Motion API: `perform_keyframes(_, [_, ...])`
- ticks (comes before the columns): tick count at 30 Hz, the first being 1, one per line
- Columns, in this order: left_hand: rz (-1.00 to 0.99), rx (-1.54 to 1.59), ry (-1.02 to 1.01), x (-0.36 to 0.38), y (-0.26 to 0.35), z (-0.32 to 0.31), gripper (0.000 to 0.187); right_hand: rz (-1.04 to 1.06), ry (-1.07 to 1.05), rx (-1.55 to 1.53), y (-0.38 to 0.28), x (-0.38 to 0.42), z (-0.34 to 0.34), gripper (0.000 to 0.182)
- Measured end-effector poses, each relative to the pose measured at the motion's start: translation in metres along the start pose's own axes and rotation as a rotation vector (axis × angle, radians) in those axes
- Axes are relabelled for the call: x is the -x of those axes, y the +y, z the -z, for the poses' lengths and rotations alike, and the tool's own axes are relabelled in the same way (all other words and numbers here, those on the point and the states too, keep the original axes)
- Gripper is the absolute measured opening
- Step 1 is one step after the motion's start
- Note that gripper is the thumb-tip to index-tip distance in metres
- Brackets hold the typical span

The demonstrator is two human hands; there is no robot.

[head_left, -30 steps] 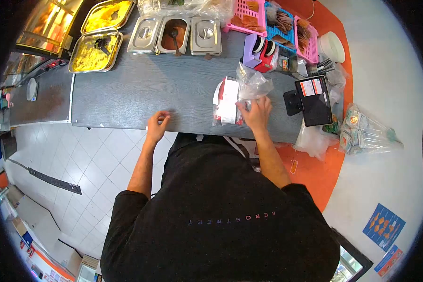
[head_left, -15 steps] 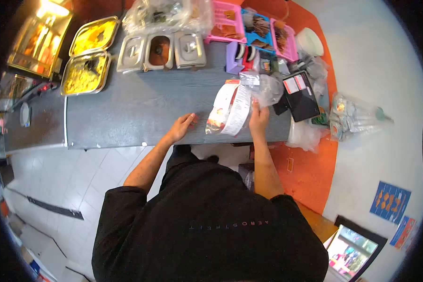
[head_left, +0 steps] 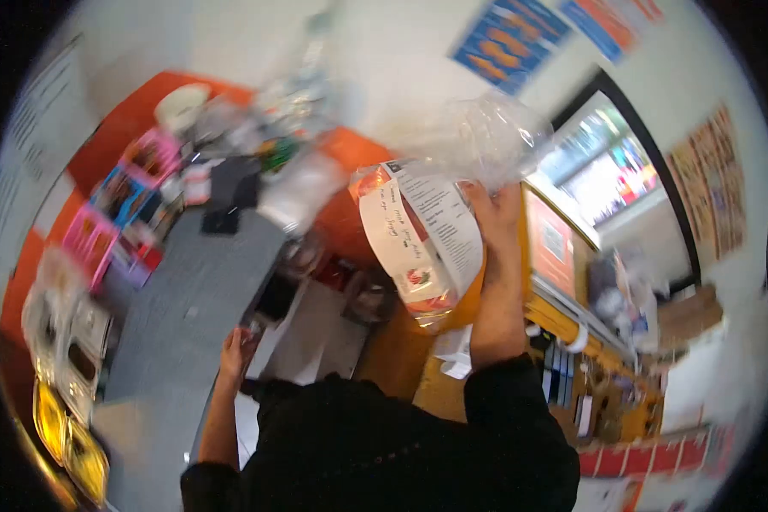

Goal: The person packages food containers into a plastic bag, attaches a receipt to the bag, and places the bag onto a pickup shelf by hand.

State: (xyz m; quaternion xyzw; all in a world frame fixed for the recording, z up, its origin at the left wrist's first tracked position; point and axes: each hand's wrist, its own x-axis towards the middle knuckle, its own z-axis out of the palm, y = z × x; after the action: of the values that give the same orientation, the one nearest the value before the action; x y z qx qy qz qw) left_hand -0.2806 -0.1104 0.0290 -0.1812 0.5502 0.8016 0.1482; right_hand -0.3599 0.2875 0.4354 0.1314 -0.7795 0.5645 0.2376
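My right hand [head_left: 493, 213] is closed on the upper part of a clear plastic bag [head_left: 499, 136]. Its see-through top puffs out above my fingers. Against the bag lie a cream paper slip [head_left: 394, 235] with handwriting and a white printed slip [head_left: 444, 218], with red and orange print showing around them. The bag is held up in front of my body, over the corner beside the counter. My left hand [head_left: 234, 348] is low at the edge of the grey counter [head_left: 179, 316], away from the bag, its fingers loosely bent and slightly blurred.
Pink and blue baskets [head_left: 126, 194] stand at the counter's far end near a white tub [head_left: 182, 106]. Metal trays of yellow food [head_left: 84, 461] sit at lower left. On the right are an orange-yellow counter with a QR-code sign [head_left: 553, 243] and a black-framed opening [head_left: 610, 171].
My view and body have turned right, away from the grey counter. My right hand has lifted the bag off the counter and carried it along. My left hand remains near the counter edge.
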Motion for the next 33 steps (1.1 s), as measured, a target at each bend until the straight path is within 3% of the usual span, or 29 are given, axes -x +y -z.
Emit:
perform_keyframes(2, [-0.052,0.033,-0.083,-0.017,-0.023,-0.042,0.041,0.048,-0.022,0.231,0.005,0.0,0.098,0.026])
perform_keyframes(4, [-0.081,-0.191,-0.176,-0.031,-0.047,-0.076,0.047,-0.052,0.043,0.387,0.001,0.009,0.188,0.033])
perform_keyframes(6, [0.054,-0.336,-0.176,-0.043,-0.07,-0.099,0.053,-0.237,0.146,0.837,-0.012,0.026,0.242,0.046])
perform_keyframes(7, [0.059,-0.383,-0.211,-0.04,-0.078,-0.11,0.053,-0.354,0.219,0.691,-0.005,0.036,0.274,0.062])
perform_keyframes(8, [0.063,-0.42,-0.232,-0.036,-0.083,-0.119,0.054,-0.465,0.27,0.782,0.0,0.043,0.305,0.068])
perform_keyframes(11, [0.107,-0.535,-0.244,-0.013,-0.076,-0.159,0.052,-0.502,0.317,0.763,0.048,0.065,0.421,0.067])
perform_keyframes(13, [0.103,-0.58,-0.257,-0.018,-0.081,-0.161,0.052,-0.546,0.235,0.759,0.074,0.072,0.471,0.062])
perform_keyframes(16, [0.138,-0.553,-0.252,-0.038,-0.082,-0.155,0.045,-0.57,0.204,0.792,0.057,0.076,0.47,0.062])
perform_keyframes(17, [0.056,-0.521,-0.309,-0.047,-0.082,-0.157,0.039,-0.572,0.206,0.786,0.069,0.075,0.481,0.062])
perform_keyframes(18, [-0.025,-0.489,-0.364,-0.052,-0.079,-0.159,0.034,-0.533,0.179,0.971,0.09,0.073,0.498,0.063])
perform_keyframes(19, [0.008,-0.416,-0.277,-0.041,-0.065,-0.178,0.026,-0.496,0.148,1.153,0.111,0.076,0.51,0.064])
perform_keyframes(20, [0.013,-0.429,-0.274,-0.035,-0.056,-0.183,0.026,-0.506,0.149,1.143,0.131,0.085,0.516,0.064])
perform_keyframes(22, [-0.019,-0.403,-0.332,-0.04,-0.046,-0.197,0.027,-0.26,0.085,1.227,0.147,0.081,0.52,0.068])
perform_keyframes(23, [-0.031,-0.459,-0.299,-0.044,-0.049,-0.196,0.027,-0.484,0.067,1.227,0.15,0.081,0.525,0.072])
perform_keyframes(24, [-0.036,-0.456,-0.298,-0.045,-0.051,-0.194,0.027,-0.479,0.068,1.227,0.145,0.08,0.521,0.072])
perform_keyframes(27, [0.0,-0.478,-0.313,-0.058,-0.064,-0.18,0.027,-0.405,0.203,1.287,0.114,0.084,0.488,0.073])
perform_keyframes(29, [0.012,-0.464,-0.343,-0.071,-0.077,-0.165,0.028,-0.212,0.799,1.719,0.092,0.08,0.447,0.071])
perform_keyframes(30, [0.028,-0.445,-0.365,-0.076,-0.082,-0.162,0.028,-0.211,0.809,1.727,0.084,0.079,0.429,0.071])
perform_keyframes(32, [0.087,-0.418,-0.35,-0.081,-0.085,-0.171,0.03,0.258,0.723,1.569,0.076,0.076,0.395,0.052])
perform_keyframes(33, [0.122,-0.497,-0.331,-0.074,-0.075,-0.19,0.031,0.205,0.421,1.67,0.087,0.073,0.379,0.044])
